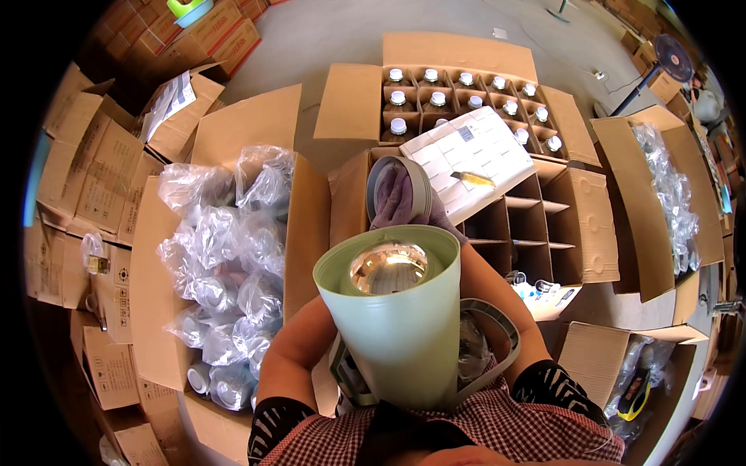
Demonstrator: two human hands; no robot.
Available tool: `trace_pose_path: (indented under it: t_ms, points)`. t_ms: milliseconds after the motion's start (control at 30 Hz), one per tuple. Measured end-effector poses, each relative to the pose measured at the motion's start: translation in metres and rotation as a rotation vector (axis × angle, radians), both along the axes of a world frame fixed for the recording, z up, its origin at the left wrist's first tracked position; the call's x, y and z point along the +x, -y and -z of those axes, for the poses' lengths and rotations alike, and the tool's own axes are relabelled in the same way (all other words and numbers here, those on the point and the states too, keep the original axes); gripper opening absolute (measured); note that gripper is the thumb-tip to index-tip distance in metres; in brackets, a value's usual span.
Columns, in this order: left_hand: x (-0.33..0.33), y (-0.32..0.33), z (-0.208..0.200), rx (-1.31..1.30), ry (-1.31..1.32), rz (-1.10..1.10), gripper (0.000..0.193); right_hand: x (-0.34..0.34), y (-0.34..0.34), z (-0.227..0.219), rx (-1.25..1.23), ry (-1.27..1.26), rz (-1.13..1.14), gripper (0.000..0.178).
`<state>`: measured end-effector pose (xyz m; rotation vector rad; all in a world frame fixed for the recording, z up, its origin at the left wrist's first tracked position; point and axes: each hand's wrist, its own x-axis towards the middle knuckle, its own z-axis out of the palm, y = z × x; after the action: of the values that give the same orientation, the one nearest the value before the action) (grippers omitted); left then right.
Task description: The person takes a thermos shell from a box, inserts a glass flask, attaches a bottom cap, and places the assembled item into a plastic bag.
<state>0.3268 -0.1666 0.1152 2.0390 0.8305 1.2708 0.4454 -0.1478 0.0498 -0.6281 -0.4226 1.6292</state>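
A pale green flask body (396, 326) stands upright between my forearms, close to my chest. Inside its open top shows a shiny mirrored liner (388, 268). Just beyond the flask, my gloved hands hold a grey round collar (420, 190) tipped on its side. My left hand (395, 196) has purple-gloved fingers inside the collar; its wrist is hidden behind the flask. Around the collar's outer right side curls my right hand (441, 213), mostly covered by it. A grey curved handle (505, 334) lies beside the flask at the right, under my forearm.
At the left, a carton (155, 295) holds plastic-wrapped pieces. Ahead, a divided carton (458, 50) contains white-capped bottles (437, 99). A white carton sheet (466, 151), carrying a small yellowish object (474, 179), covers part of another divided carton (594, 225). Open cartons stand right, near a fan (673, 58).
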Motion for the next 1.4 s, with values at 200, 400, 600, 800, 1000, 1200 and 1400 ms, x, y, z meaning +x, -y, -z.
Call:
trace_pose_path:
  t_ms: [200, 400, 600, 800, 1000, 1200, 1400]
  points:
    - [-0.050, -0.002, -0.013, -0.600, 0.261, 0.097, 0.045, 0.016, 0.035, -0.062, 0.054, 1.065, -0.141, 0.040]
    - [-0.074, -0.010, -0.060, -0.708, 0.577, 0.081, 0.048, 0.063, 0.052, -0.124, -0.017, 0.850, 0.040, 0.041]
    - [-0.095, -0.024, -0.094, -0.213, 0.187, 0.302, 0.061, 0.030, 0.070, -0.173, 0.243, 0.251, -0.164, 0.057]
    - [-0.099, 0.041, -0.123, -0.506, 0.333, 0.323, 0.092, 0.038, 0.102, -0.184, 0.549, 0.891, 0.062, 0.049]
    - [-0.095, 0.051, -0.130, -0.529, 0.378, 0.238, 0.096, 0.033, 0.099, -0.175, 0.553, 0.839, 0.070, 0.048]
    - [-0.095, 0.047, -0.122, -0.450, 0.340, 0.269, 0.106, 0.042, 0.093, -0.161, 0.630, 0.726, 0.007, 0.050]
    - [-0.095, 0.048, -0.115, -0.438, 0.464, 0.314, 0.076, 0.041, 0.089, -0.152, 0.627, 0.689, -0.006, 0.052]
